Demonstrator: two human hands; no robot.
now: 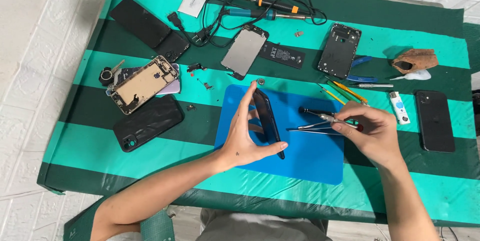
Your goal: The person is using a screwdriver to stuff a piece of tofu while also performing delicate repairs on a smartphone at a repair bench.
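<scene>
From the head camera, your left hand [245,138] holds a dark phone [267,121] on edge above the blue work mat [305,158], fingers curled round it: fingertips at its top end, thumb under its lower end. The phone stands tilted, its thin side towards you, over the left part of the mat.

Your right hand [372,131] is just to the right of it, fingers pinched narrowly on a pair of metal tweezers [312,128] and a small black-handled screwdriver [320,115]; both tips point left towards the phone but stay apart from it. Whether the two tools touch each other you cannot tell.

The mat lies on a table covered in green striped cloth [100,146]. To your left lie a black phone case [147,122], a gold-coloured phone frame [142,83] and two more dark phones [140,21] near the far corner. Beyond the mat are a bare screen plate [244,51], a black battery [282,54], an opened phone housing [340,50] and two soldering irons [265,8] with tangled black leads. To your right lie a black phone [435,120] face down, a small white lighter [398,107], yellow pry tools [345,91] and a brown rag [415,60].
</scene>
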